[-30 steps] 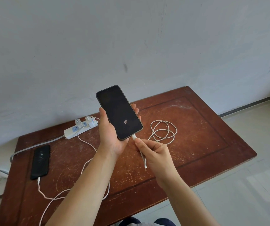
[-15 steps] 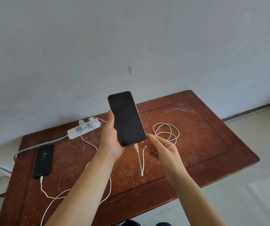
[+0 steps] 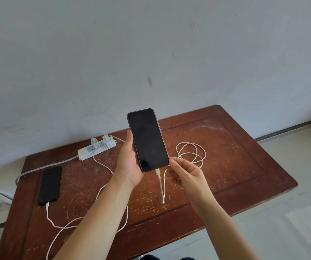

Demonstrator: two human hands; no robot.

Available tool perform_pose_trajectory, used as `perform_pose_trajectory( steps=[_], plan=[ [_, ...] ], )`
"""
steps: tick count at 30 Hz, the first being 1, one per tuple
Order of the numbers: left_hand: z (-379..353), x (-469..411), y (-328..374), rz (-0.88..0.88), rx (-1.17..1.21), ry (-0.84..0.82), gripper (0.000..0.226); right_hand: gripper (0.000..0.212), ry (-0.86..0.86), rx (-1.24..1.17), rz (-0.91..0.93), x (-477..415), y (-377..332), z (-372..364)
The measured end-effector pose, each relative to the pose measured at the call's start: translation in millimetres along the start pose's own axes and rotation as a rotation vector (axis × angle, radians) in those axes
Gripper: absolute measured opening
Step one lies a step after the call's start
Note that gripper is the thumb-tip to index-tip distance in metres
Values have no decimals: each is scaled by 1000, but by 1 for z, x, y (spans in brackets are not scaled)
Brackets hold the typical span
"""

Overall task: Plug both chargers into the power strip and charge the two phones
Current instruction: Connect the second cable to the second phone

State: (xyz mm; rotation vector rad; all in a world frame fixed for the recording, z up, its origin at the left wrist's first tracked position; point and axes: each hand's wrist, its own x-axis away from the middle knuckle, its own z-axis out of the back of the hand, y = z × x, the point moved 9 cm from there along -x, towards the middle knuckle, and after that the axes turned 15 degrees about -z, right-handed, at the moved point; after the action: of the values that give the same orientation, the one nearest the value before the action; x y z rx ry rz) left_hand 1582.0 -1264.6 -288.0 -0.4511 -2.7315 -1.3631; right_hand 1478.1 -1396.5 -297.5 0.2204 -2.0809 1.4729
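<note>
Since half a second ago, little has shifted. At centre left a second phone (image 3: 49, 185) lies on the table (image 3: 235, 166), cabled, below the power strip (image 3: 96, 149). Mid-frame, the left hand (image 3: 130, 162) grips a raised dark phone (image 3: 148, 139), cable (image 3: 160, 182) plugged in; the right hand (image 3: 186, 174), fingers loosely curled, touches its corner.

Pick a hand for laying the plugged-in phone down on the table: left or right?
Left. The left hand already grips the phone, cable plugged in. The right hand only touches its lower corner.
</note>
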Motion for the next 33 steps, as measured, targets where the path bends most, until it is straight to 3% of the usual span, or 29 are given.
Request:
perform_pose_trajectory(
  steps=[15,20,23,25,26,27,29,33],
  plan=[
    [-2,-4,-7,15,12,-6,54,14,-16,10,17,-9,5,5],
    [-1,-6,-9,24,38,-8,54,24,7,-34,-23,-27,21,8],
    [4,-8,-14,46,43,2,53,51,207,104,-235,-54,64,22],
    [10,-9,-20,60,23,25,50,79,192,134,-487,-65,105,21],
    [14,-10,-23,66,3,38,49,83,144,71,-590,-70,125,17],
    [18,-11,-27,74,-21,50,47,78,91,-11,-666,-74,140,13],
    [27,-15,-34,93,-74,76,45,49,24,-139,-719,-79,156,10],
    [49,-27,-51,125,-129,136,39,23,154,-147,-579,-92,160,44]
  ],
)
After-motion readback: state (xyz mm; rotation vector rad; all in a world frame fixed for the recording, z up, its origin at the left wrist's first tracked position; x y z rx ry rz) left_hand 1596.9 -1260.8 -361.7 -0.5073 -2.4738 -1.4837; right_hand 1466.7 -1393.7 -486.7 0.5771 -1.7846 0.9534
